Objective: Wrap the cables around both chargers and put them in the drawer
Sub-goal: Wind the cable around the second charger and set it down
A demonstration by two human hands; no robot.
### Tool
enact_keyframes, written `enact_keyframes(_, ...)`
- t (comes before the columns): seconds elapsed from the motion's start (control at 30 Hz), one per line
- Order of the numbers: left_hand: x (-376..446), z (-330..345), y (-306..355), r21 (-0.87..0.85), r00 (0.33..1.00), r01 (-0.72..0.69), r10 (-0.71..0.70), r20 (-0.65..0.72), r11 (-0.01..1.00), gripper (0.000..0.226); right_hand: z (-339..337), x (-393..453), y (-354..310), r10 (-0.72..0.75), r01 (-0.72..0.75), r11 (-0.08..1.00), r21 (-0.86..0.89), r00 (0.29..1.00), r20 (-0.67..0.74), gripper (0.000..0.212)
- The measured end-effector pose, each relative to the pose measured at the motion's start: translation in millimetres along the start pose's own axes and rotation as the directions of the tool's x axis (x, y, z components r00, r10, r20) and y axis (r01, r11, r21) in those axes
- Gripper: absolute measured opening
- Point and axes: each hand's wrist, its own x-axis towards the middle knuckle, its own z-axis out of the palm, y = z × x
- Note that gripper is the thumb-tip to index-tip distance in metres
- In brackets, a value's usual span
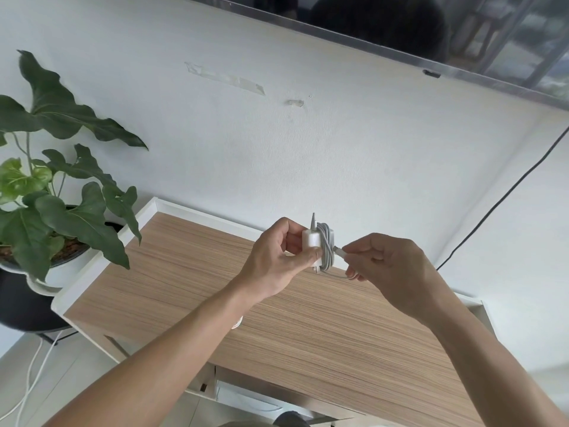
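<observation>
Your left hand (pixel 277 257) grips the white charger (pixel 311 241) above the counter (pixel 184 288); your right hand (pixel 385 263) pinches the loose cable (pixel 327 245) end. It looks light, springy: keep hold of the plug tip so the coils stay tight

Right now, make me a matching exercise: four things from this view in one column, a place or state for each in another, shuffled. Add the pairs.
Things:
1. charger
2. cable end
3. plant
4. black cord

Places or states:
A. hangs down the wall on the right
B. pinched in the right hand
C. stands left of the cabinet
D. held in the left hand, cable coiled around it

Pairs: 1-D, 2-B, 3-C, 4-A
</observation>
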Motion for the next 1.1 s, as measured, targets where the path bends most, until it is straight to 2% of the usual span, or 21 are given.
enact_keyframes(0.2,0,-3,-2,-0.134,0.998,0.058,-0.053,0.042,0.989,0.027,0,3,-4,0.0,-0.001,0.996,-0.084,1.0,-0.021,0.007)
enact_keyframes(0.5,5,-9,10,-0.312,0.987,0.13,-0.094,0.129,0.941,0.025,6,9,-12,0.021,-0.022,0.999,-0.027,1.0,-0.003,0.011)
enact_keyframes(0.7,6,-13,10,-0.291,0.981,0.154,-0.112,0.157,0.944,0.037,7,10,-13,0.01,-0.008,0.999,-0.042,0.998,0.055,0.012)
enact_keyframes(1.1,9,-18,9,-0.307,0.96,0.233,-0.168,0.223,0.923,0.032,-1,23,-18,-0.044,0.087,0.973,-0.214,0.979,0.199,0.012)
